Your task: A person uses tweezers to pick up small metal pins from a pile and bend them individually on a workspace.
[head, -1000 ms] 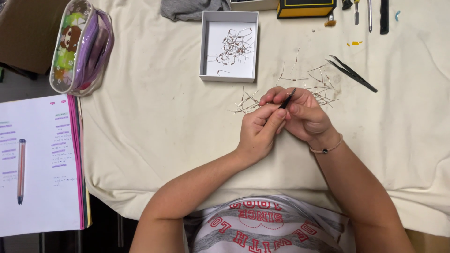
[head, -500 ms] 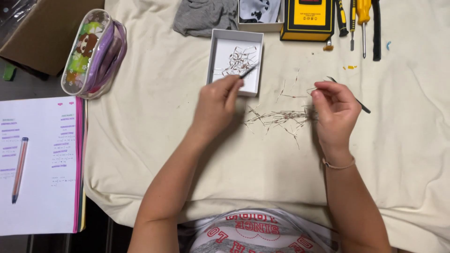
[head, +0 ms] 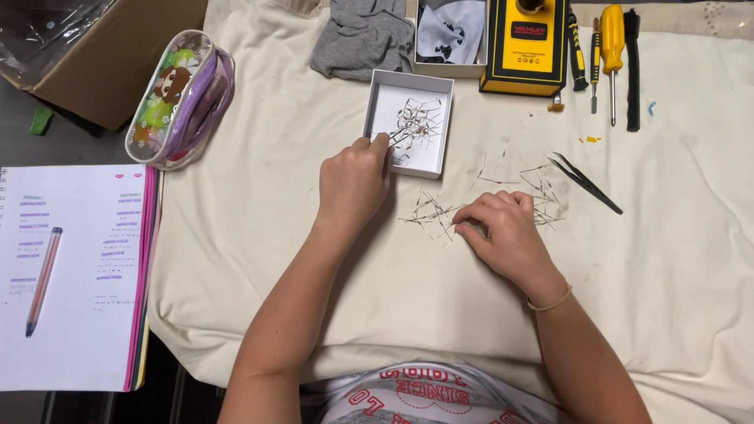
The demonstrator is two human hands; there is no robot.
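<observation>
mostly the scene is a cream cloth (head: 259,259) spread over the work surface, running from the near edge to the far edge. left of it lies an open notebook (head: 78,330) with a pencil (head: 43,280) resting on the page, and a cardboard box (head: 94,63) sits at the far left. a clear pencil case (head: 179,98) with purple trim lies on the cloth's far left corner. at the far side are a grey rag (head: 363,35), a yellow and black case (head: 532,45) and a row of screwdrivers (head: 609,47). a small white box (head: 408,122) sits far of centre, with thin wire-legged parts piled in it. the left hand (head: 353,182) is at the box's near left rim, fingers pinched narrow on one thin wire part (head: 402,137) that reaches over the rim into the box. the right hand (head: 506,232) rests curled on the cloth to the right, knuckles up, fingertips down among a scatter of loose wire parts (head: 432,212); whether it grips one i cannot tell. black tweezers (head: 585,182) lie just right of that scatter, apart from the hand.
</observation>
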